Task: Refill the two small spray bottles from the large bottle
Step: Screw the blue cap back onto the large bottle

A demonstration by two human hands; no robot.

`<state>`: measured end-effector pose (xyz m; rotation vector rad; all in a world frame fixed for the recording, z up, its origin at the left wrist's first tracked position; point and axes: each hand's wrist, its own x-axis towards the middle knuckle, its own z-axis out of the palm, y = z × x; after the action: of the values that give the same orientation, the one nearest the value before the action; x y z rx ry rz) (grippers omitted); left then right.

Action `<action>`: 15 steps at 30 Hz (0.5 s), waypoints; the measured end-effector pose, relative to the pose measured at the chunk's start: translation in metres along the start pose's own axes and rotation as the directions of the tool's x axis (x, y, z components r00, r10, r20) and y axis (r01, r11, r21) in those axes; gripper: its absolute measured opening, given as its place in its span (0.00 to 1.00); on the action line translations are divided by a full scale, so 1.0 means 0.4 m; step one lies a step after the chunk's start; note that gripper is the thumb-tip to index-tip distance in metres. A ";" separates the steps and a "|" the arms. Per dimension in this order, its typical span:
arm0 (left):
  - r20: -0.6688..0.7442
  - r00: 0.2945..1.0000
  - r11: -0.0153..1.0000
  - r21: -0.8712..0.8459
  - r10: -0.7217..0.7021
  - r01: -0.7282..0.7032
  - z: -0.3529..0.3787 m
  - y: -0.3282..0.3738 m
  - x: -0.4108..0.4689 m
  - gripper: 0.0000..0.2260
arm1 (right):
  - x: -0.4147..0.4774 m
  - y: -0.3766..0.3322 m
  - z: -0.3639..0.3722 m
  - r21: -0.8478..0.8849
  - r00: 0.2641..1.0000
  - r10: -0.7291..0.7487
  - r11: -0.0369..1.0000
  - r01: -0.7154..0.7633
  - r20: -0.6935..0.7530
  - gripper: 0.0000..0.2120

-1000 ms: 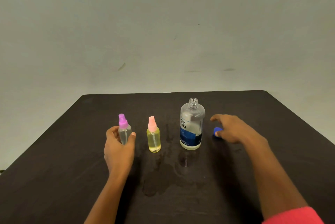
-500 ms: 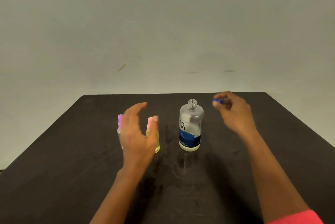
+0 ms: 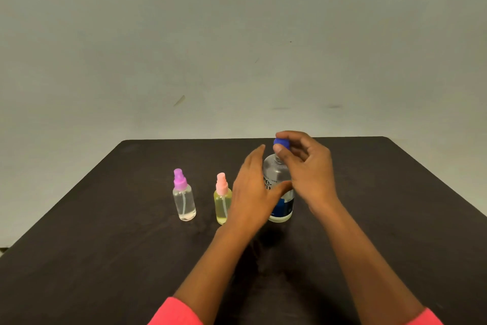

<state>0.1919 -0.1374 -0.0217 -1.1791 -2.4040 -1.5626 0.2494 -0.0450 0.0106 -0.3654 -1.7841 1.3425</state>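
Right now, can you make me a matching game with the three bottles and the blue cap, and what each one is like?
Things:
1. purple-topped bottle
2. pink-topped bottle
3. large bottle
4. blue cap

States:
A. pinched by the right hand
B. yellow liquid inside
C. wears a blue label
D. stands farthest left

Pairs: 1-D, 2-B, 3-C, 4-A.

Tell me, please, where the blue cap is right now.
In the head view the cap is right of centre, pinched in the right hand at the neck of the large bottle.
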 end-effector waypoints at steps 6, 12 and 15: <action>0.006 0.999 0.997 -0.075 -0.032 0.033 0.023 -0.008 0.000 0.28 | 0.011 0.000 -0.023 -0.113 0.996 0.020 0.994 -0.010 0.088 0.11; -0.026 0.999 0.991 -0.126 -0.041 0.037 0.031 0.000 -0.008 0.26 | 0.022 -0.003 -0.053 -0.211 0.982 0.025 0.977 0.016 0.189 0.14; -0.040 0.998 0.992 -0.122 -0.048 0.043 0.030 0.002 -0.009 0.25 | 0.017 -0.002 -0.040 -0.245 0.992 0.006 0.969 0.025 0.125 0.15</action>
<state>0.1993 -0.1297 -0.0285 -1.1040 -2.3556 -1.7514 0.2579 -0.0304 0.0156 -0.4129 -2.0623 1.1603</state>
